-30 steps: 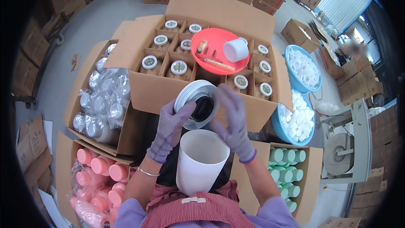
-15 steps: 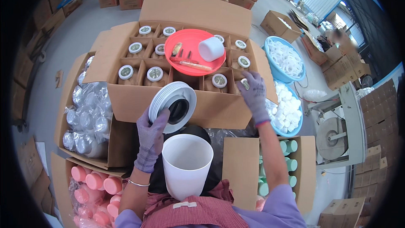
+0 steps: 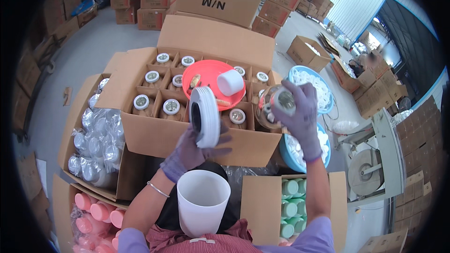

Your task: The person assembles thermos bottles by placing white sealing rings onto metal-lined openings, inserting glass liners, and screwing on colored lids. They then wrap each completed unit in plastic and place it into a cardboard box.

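My left hand [image 3: 188, 151], in a grey-purple glove, holds a stack of white round lids [image 3: 209, 117] on edge, a dark disc showing at its centre. Its fingers spread out behind and below the stack. My right hand [image 3: 303, 112], gloved too, grips a clear glass jar [image 3: 265, 110] by its mouth end. The jar is tilted, above the right front corner of a divided cardboard box [image 3: 201, 139]. Several jars with white-rimmed tops [image 3: 171, 107] stand in the box's compartments. A white bucket [image 3: 202, 213] stands upright in front of me, below my left hand.
On the box rests a red tray [image 3: 200, 69] with a white cup [image 3: 230, 83] and small tools. Blue basins [image 3: 284, 152] of white parts stand at right. Cartons of bagged clear jars [image 3: 96, 146], pink-capped bottles [image 3: 90, 224] and green-capped bottles [image 3: 291, 208] flank me.
My right hand has lifted a glass jar from the box's right front corner. My left hand has moved right and turned the lid stack on edge. The view has tipped up slightly.
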Tool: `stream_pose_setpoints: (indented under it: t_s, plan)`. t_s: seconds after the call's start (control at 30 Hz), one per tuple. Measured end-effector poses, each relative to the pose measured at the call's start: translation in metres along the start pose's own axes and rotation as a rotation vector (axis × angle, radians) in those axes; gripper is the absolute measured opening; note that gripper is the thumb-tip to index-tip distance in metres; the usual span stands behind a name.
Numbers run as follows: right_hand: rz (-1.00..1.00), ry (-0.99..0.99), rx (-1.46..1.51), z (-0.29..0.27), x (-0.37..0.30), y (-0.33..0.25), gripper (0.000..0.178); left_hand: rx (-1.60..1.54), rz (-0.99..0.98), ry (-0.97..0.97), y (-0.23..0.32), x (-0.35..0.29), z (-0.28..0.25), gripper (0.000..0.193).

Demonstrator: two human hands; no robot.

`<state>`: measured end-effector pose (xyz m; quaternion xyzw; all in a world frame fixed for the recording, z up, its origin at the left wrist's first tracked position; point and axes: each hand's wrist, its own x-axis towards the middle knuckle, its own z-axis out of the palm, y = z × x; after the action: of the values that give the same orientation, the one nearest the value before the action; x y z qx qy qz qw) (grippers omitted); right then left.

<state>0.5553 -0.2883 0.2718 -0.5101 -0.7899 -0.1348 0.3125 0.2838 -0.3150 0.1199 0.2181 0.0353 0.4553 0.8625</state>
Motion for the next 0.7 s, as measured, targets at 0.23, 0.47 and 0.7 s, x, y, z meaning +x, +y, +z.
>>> stream_pose_setpoints:
  t_s: [0.23,0.47,0.7]
  plan:
    - [-0.540,-0.105,0.009,0.015,-0.075,-0.100,0.060,0.904,0.379,-0.104,-0.012,0.033,0.000,0.065]
    - [0.112,-0.071,0.701,0.057,-0.084,-0.090,0.080,1.671,0.542,0.129,0.005,-0.026,-0.035,0.082]
    - [0.256,-0.563,1.378,0.090,-0.126,-0.104,0.069,1.235,0.240,0.312,-0.026,-0.137,-0.026,0.051]
